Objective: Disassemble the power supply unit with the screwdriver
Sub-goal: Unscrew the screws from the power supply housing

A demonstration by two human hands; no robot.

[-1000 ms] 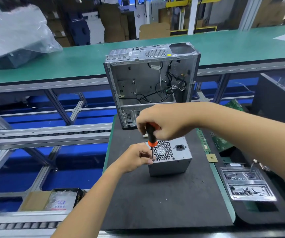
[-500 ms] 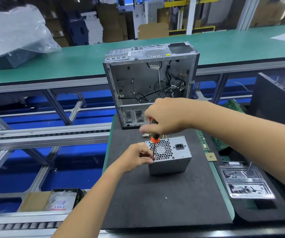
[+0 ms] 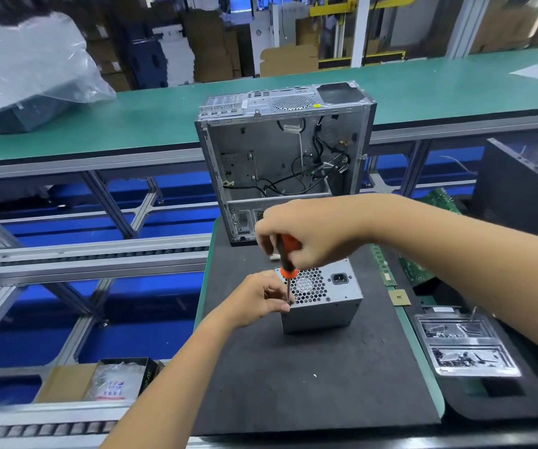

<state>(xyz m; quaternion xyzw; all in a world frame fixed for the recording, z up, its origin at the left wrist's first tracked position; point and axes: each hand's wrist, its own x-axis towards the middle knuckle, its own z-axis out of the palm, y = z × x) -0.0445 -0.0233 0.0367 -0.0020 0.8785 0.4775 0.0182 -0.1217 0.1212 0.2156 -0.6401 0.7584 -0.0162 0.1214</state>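
1. Centre of the dark foam-like mat on the bench: the small grey metal power supply unit sits there, its honeycomb fan grille and black power socket facing up.
2. The right hand is curled closed around the orange-and-black handle of the screwdriver, gripping it from above.
3. The screwdriver stands close to upright, its thin steel shaft dropping to the near-left corner of the unit's top face; the tip itself is hidden behind the left fingers.
4. The left hand is pressed against the unit's left side, fingers pinched loosely around the lower shaft right at that corner, thumb resting against the metal edge.
5. Just behind the unit, at the far edge of the mat, an open silver desktop computer case stands upright, side panel off, black cables trailing inside.
6. A small white piece lies on the mat between the case and the unit, partly hidden by the right hand; what it is I cannot tell.
7. To the right of the mat, a clear plastic tray holds small dark parts, too small to identify.
8. Green circuit boards lie beyond the right forearm, beside the mat's edge.
9. Lower left, below bench level, an open cardboard box holds bagged items.
10. Far left, a crumpled clear plastic bag rests on the long green conveyor surface behind.
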